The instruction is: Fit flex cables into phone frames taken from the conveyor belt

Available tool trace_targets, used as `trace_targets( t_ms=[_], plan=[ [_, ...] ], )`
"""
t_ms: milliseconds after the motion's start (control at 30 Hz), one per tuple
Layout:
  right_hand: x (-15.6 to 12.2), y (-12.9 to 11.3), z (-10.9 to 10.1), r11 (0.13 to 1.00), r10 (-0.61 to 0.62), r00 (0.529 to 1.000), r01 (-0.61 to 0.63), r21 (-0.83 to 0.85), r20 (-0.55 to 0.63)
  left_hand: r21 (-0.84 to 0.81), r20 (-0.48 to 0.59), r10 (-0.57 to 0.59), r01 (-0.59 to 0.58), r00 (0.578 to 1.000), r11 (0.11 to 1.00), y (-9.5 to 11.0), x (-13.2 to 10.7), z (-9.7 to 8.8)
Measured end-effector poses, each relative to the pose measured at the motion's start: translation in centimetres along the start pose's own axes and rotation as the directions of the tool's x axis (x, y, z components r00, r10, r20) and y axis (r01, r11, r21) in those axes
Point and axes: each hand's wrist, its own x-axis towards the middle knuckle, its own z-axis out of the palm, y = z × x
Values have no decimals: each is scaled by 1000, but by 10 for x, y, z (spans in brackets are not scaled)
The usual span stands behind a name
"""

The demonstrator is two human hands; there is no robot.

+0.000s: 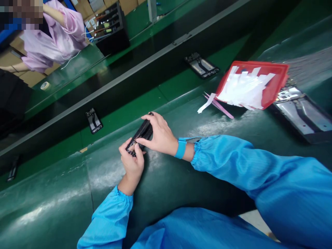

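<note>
Between my two hands is a dark phone assembly (141, 133), tilted, with some small inner parts showing near its lower end. My left hand (132, 159) grips that lower end, thumb on one side and fingers on the other. Around the upper end closes my right hand (161, 135), its thumb stretched along the assembly and its fingertips at the top. A blue strap (181, 148) circles my right wrist. To the right, pink tweezers (222, 109) lie on the green mat beside a white strip (206, 103).
A red tray (281, 71) heaped with white strips (246, 86) rests at the right, beside an opened phone (306, 112). More opened phones (202, 65) (93, 121) lie along the green lane beyond the mat. Across it, a person in pink (55, 38) works near a black rack (111, 31).
</note>
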Motion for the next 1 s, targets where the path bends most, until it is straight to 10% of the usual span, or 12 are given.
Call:
trace_targets(
  t_ms=[300, 533, 700, 1000],
  plan=[
    [-2, 3, 1, 997, -29, 997, 34, -70, 72, -118, -77, -142, 132, 987, 984, 2, 23, -10],
    [10, 19, -15, 927, -318, 914, 356, -120, 253, -377, 230, -275, 346, 934, 859, -6, 29, -19],
    [4, 13, -13, 991, -71, 950, 33, 129, 303, -611, 267, -280, 387, 922, 691, -11, 33, -18],
    [-1, 7, -6, 807, -43, 908, -215, 551, 417, -389, 247, -203, 289, 947, 875, 0, 12, -5]
  ],
)
